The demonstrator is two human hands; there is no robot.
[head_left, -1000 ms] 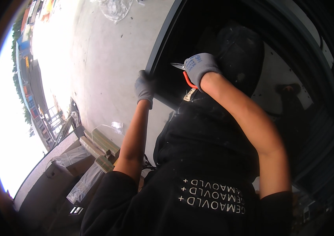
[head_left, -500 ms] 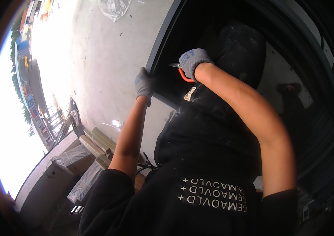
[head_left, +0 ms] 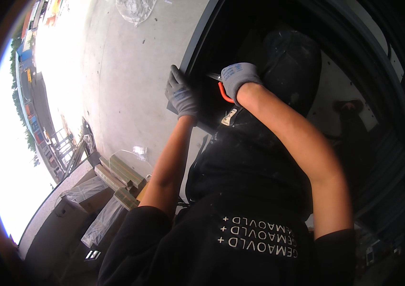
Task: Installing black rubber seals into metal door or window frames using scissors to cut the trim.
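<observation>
My left hand (head_left: 182,95), in a grey knit glove, lies over the corner of a dark frame (head_left: 194,50). Its fingers are stretched out along the frame's edge, and part of the palm side is hidden. To the right of it, my gloved right hand (head_left: 238,78) is closed around a hand tool that looks like pliers, with an orange handle (head_left: 225,93) and a short metal tip (head_left: 214,76). The tip points left, over the dark inside of the frame. Most of the tool is hidden by the glove.
My dark-clothed leg (head_left: 290,62) is bent beside the frame. Crumpled clear plastic (head_left: 135,9) lies on the pale concrete floor (head_left: 121,86). Long wrapped boxes (head_left: 116,174) are stacked at the lower left. Dark ribbed panels (head_left: 393,157) stand on the right.
My left hand has shifted right along the frame's corner, and its fingers have straightened. My right hand, still holding the tool, has moved slightly right and down.
</observation>
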